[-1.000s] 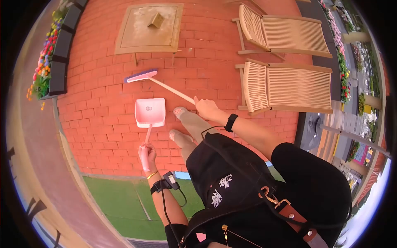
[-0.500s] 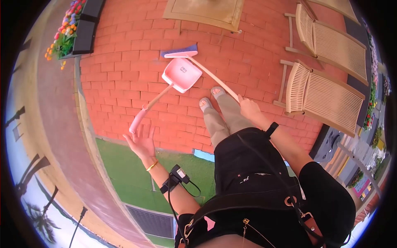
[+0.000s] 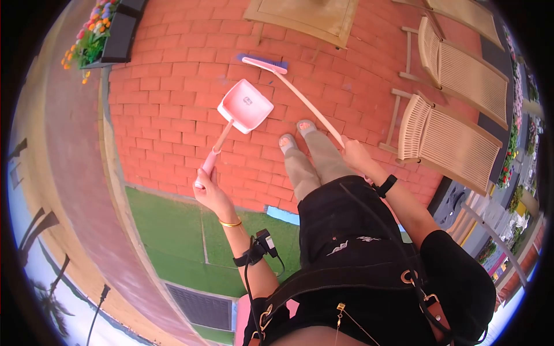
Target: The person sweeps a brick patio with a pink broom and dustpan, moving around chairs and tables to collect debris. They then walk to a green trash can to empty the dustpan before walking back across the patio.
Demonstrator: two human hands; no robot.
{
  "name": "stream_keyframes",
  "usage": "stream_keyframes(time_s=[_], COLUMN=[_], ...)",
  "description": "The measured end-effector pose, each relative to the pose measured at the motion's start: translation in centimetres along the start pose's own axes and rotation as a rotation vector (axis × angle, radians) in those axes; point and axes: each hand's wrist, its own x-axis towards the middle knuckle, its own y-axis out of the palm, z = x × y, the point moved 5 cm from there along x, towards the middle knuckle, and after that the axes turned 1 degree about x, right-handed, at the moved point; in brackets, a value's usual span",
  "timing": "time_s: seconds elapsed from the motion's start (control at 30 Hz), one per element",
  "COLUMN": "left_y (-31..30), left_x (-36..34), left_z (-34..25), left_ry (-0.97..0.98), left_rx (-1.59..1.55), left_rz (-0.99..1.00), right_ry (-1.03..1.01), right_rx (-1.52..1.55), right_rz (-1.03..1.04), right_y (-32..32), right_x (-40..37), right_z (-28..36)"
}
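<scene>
My left hand (image 3: 210, 189) is closed around the pink grip of a long-handled dustpan (image 3: 247, 106), whose pink pan lies over the red bricks at centre left. In my right hand (image 3: 356, 154) is the wooden handle of a broom (image 3: 265, 64), fingers wrapped round it. The broom's pink head with purple bristles rests on the bricks above and right of the pan, apart from it. Part of the broom's handle end is hidden by my right hand.
A wooden table (image 3: 306, 17) stands at the top. Woven chairs (image 3: 456, 138) line the right side. Black planters (image 3: 119, 37) with flowers are at the upper left. My feet (image 3: 296, 134) are on the bricks, with green flooring (image 3: 167, 230) behind at the lower left.
My left hand, open beside the dustpan's grip before, has closed on it. The broom head has swung away from the pan, up and to the right.
</scene>
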Motion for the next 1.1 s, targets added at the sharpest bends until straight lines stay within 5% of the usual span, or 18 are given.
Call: stream_keyframes(time_s=[0.1,0.17,0.3,0.37,0.5,0.57,0.7,0.93,1.1], left_y=[-0.3,0.3,0.5,-0.1,-2.2,-3.1,-4.7,-9.1,-6.1], left_x=[1.3,1.7,2.4,2.6,3.4,4.3,5.0,9.6,18.8], left_z=[0.5,-0.5,-1.1,-0.7,1.6,1.3,-3.5,-12.0,-15.6], left_ry=[-0.044,-0.04,-0.047,-0.085,-0.242,-0.23,-0.177,-0.122,-0.075], left_rx=[-0.012,-0.004,-0.065,-0.102,-0.16,-0.204,-0.293,-0.438,-0.418], left_rz=[-0.013,0.014,0.055,0.03,-0.107,-0.102,-0.147,-0.288,-0.333], right_ry=[-0.157,0.113,0.056,-0.422,-0.342,-0.032,0.044,-0.087,-0.148], right_rx=[0.159,0.6,0.53,0.179,-0.082,0.563,1.055,1.186,1.108], right_rz=[0.016,0.318,0.293,-0.286,-0.29,0.238,0.414,0.196,0.051], right_y=[0.0,-1.2,-1.1,0.2,-0.3,-0.7,-2.9,-12.0,-19.3], right_x=[-1.1,-2.8,-4.2,-3.3,-1.0,-0.4,-2.9,-4.2,3.8], right_z=[1.4,1.8,0.5,-0.4,2.1,3.6,5.4,12.3,16.8])
